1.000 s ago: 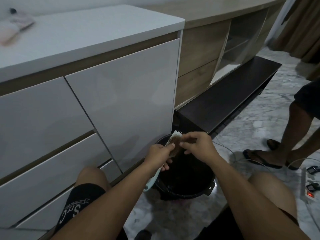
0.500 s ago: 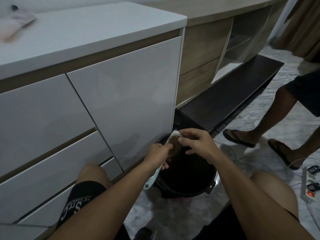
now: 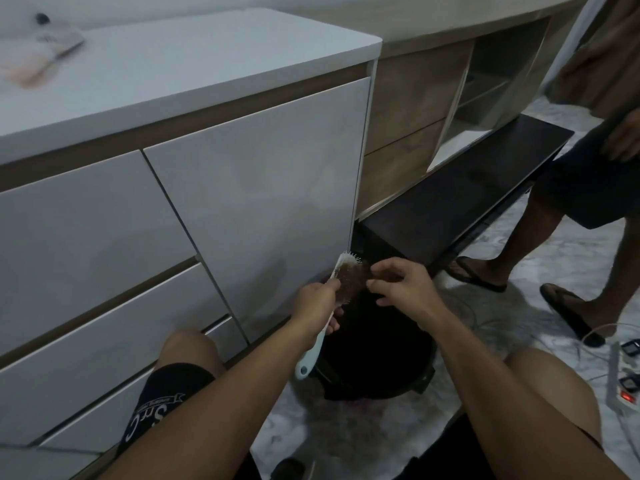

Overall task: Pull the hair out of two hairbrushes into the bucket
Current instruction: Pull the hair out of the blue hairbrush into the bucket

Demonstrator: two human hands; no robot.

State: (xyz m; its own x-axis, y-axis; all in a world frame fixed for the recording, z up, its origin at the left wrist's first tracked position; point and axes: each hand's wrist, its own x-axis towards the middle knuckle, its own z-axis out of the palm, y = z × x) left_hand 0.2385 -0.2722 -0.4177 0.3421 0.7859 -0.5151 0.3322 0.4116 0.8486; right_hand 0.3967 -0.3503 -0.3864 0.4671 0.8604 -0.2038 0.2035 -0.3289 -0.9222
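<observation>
Frame centre: left hand [image 3: 317, 301] clamped on hairbrush [image 3: 341, 282] over black bucket [image 3: 377, 358]. Right hand [image 3: 403, 289] fingers [image 3: 379, 270] pinched together on brown hair [image 3: 353, 277] in the bristles.

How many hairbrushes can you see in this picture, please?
1: the hairbrush is in the left hand, above the bucket. A second one may be out of view.
</observation>
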